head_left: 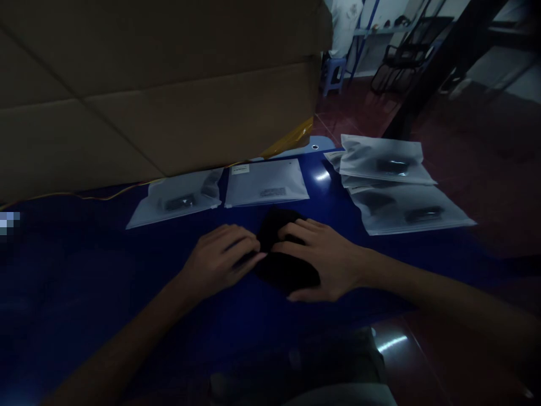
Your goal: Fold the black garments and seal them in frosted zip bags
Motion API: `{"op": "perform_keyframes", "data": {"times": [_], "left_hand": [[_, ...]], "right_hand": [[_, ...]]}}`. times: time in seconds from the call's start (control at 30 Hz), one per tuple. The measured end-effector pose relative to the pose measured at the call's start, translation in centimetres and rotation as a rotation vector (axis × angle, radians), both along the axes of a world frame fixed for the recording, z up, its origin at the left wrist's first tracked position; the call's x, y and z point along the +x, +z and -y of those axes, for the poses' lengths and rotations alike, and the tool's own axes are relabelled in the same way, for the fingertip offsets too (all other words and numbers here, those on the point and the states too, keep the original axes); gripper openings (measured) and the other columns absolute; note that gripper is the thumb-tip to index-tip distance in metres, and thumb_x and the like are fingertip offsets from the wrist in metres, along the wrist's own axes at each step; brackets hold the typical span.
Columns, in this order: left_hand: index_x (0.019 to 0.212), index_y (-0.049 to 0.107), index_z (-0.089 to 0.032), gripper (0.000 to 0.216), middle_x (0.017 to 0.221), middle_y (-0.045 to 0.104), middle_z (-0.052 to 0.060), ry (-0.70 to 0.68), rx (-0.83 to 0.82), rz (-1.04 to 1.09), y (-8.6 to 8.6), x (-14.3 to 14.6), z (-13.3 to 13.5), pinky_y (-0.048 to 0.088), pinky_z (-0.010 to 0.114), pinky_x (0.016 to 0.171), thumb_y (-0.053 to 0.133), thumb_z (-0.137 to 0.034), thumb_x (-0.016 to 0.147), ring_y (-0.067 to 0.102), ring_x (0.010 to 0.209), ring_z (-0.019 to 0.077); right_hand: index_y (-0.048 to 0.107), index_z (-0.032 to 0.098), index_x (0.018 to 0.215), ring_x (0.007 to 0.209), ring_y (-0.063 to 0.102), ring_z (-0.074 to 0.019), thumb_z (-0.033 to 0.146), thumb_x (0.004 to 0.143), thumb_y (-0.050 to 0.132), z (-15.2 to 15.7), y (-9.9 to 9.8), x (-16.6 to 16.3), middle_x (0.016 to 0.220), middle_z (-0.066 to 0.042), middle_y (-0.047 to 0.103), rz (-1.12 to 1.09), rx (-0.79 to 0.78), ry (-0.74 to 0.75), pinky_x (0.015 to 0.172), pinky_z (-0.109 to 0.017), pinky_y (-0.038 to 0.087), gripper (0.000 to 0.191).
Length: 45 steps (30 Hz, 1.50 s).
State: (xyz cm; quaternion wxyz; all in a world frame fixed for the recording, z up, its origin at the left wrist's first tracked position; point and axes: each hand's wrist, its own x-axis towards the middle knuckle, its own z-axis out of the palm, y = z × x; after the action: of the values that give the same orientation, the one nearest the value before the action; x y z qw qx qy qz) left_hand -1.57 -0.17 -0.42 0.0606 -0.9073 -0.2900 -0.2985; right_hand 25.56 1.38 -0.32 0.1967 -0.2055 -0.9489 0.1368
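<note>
A soft black item (pixel 287 272), perhaps folded cloth, lies on the blue table in front of me; its kind is too dark to make out. My left hand (pixel 224 256) is at its left edge, the thumb and fingertips brought together on that edge. Over its right part rests my right hand (pixel 323 256), fingers bent across the top and the thumb spread away toward the near side. Just beyond the hands is a flat frosted zip bag (pixel 266 180) with a small label.
Another frosted bag (pixel 181 194) with a dark item inside lies at the left. Several more filled bags (pixel 406 203) overlap at the right. A large cardboard box (pixel 169 84) walls off the back left. Behind are a stool (pixel 333 73), a black chair (pixel 403 56) and a person's white clothing (pixel 344 25).
</note>
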Motion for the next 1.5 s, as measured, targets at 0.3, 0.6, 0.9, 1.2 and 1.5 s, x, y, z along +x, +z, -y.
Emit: {"op": "perform_keyframes", "data": {"times": [0.3,0.6,0.9,1.2,1.5], "left_hand": [[0.120,0.071,-0.019,0.024,0.110,0.080,0.009,-0.318,-0.209,-0.102,0.7,-0.1,0.3,0.061,0.037,0.088,0.057,-0.030,0.104,0.076,0.102,0.0236],[0.083,0.061,-0.020,0.031,0.074,0.064,0.000,0.003,-0.433,-0.220,1.0,-1.1,-0.2,0.045,0.035,0.068,0.054,-0.043,0.102,0.060,0.066,0.0170],[0.086,0.059,-0.023,0.013,0.090,0.065,0.005,0.209,-0.399,-0.384,1.4,-3.1,-1.3,0.047,0.044,0.076,0.053,-0.018,0.076,0.060,0.084,0.0262],[0.145,0.056,-0.015,0.046,0.140,0.058,0.021,0.420,-0.148,-0.345,0.0,-3.0,-1.3,0.053,0.060,0.099,0.045,-0.025,0.101,0.058,0.124,0.0413],[0.137,0.061,-0.017,0.038,0.120,0.064,0.016,0.463,-0.150,-0.281,-0.4,-3.0,-1.2,0.056,0.056,0.096,0.044,-0.029,0.105,0.062,0.112,0.0359]], "right_hand": [[0.066,0.020,0.119,0.097,0.073,-0.0198,0.014,0.095,0.055,-0.7,-0.6,0.0,0.112,-0.006,0.074,-0.115,-0.201,-0.191,0.083,-0.034,0.060,0.027],[0.060,0.022,0.129,0.058,0.062,-0.0175,0.012,0.083,0.052,-1.3,1.2,1.2,0.078,0.001,0.071,-0.132,-0.118,-0.643,0.061,-0.032,0.045,0.048],[0.069,0.021,0.110,0.072,0.067,-0.0281,0.012,0.088,0.055,-3.9,0.2,3.7,0.077,-0.011,0.071,0.427,0.108,-0.866,0.065,-0.038,0.046,0.027],[0.055,0.020,0.146,0.126,0.059,-0.0342,0.020,0.099,0.049,-3.2,0.0,2.3,0.137,-0.015,0.064,0.099,0.141,-0.550,0.103,-0.053,0.052,0.046],[0.057,0.018,0.145,0.105,0.065,-0.0315,0.033,0.092,0.070,-4.0,-0.9,2.4,0.118,-0.013,0.066,0.147,-0.033,-0.537,0.092,-0.052,0.058,0.057]]}}
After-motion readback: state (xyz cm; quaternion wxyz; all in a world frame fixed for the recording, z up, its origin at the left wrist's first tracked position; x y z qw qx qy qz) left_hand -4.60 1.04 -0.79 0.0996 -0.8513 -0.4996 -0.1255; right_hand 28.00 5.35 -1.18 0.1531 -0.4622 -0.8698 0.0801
